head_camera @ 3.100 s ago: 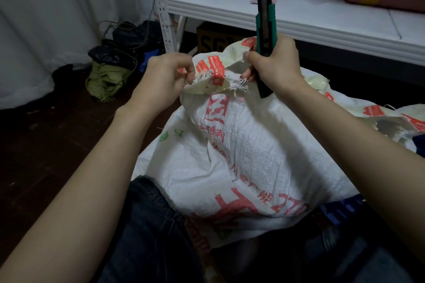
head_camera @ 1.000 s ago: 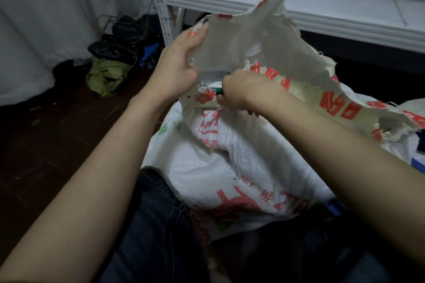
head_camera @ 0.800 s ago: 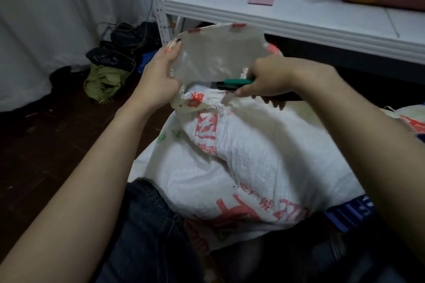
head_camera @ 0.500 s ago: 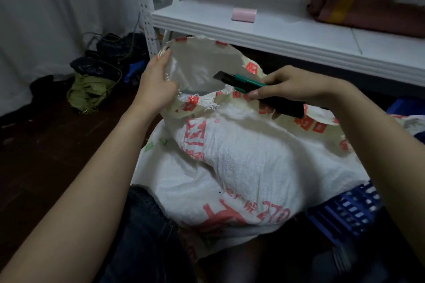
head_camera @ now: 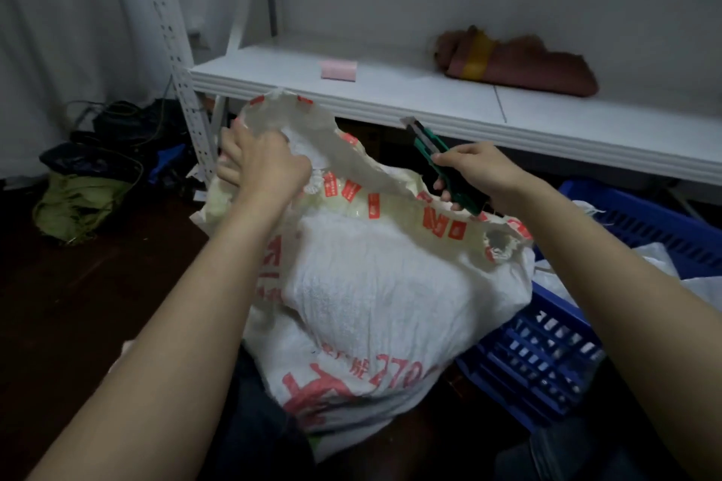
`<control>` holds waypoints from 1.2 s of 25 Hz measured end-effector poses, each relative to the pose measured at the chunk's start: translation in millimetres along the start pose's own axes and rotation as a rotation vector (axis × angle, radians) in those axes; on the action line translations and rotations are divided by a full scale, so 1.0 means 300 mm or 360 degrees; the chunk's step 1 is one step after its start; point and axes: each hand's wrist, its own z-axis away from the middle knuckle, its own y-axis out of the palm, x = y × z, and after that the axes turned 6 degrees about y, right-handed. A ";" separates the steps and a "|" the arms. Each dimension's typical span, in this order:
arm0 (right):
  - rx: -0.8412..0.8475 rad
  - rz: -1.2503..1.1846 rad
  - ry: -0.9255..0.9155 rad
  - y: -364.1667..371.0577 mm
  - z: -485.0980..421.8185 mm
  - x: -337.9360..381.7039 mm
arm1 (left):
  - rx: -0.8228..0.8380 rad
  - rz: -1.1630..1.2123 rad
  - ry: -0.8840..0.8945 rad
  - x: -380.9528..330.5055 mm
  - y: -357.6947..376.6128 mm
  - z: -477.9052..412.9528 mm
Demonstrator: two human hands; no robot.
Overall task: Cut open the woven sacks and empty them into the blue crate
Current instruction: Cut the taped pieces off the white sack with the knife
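Note:
A full white woven sack (head_camera: 383, 293) with red print stands between my knees, its top slit open along a frayed edge. The loose upper flap (head_camera: 312, 133) stands up behind my left hand (head_camera: 261, 164), which reaches into the sack's mouth with curled fingers and grips the material there. My right hand (head_camera: 476, 172) holds a green and black utility knife (head_camera: 433, 150) just right of the opening, its blade pointing up and left, clear of the sack. The blue crate (head_camera: 547, 363) sits at the right, touching the sack, with white sacking inside it.
A white metal shelf (head_camera: 429, 98) runs across behind the sack, carrying a pink block (head_camera: 338, 70) and a brown bundle (head_camera: 515, 62). Its perforated upright (head_camera: 176, 62) stands at the left. Dark bags and a green cloth (head_camera: 78, 199) lie on the dark floor at the left.
The sack's mouth has been slit wide open. My right hand has drawn the knife out to the right, and my left hand has moved from the flap's edge into the opening.

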 end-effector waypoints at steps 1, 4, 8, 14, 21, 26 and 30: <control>-0.0036 -0.0102 0.0005 -0.007 -0.009 0.004 | 0.0036 0.0025 0.0050 -0.033 0.022 0.017; -0.0027 -0.0413 0.0043 0.001 -0.041 0.032 | 0.0210 0.0139 0.0182 -0.148 0.067 0.044; -0.0127 -0.0759 -0.0047 0.034 -0.100 0.057 | 0.0453 0.0071 0.0336 -0.227 0.154 0.059; -0.0311 -0.0585 0.0018 -0.022 -0.274 0.034 | 0.0473 -0.0106 0.0473 -0.176 0.228 -0.003; -0.0371 -0.0894 0.0149 -0.125 -0.517 0.056 | 0.0537 -0.0069 0.0524 -0.219 0.305 -0.076; -0.0338 -0.0900 0.0133 -0.173 -0.649 0.113 | 0.0703 -0.0122 0.0614 -0.226 0.379 -0.123; -0.0665 -0.0643 0.0154 -0.177 -0.746 0.121 | 0.0697 -0.0132 0.0705 -0.216 0.407 -0.173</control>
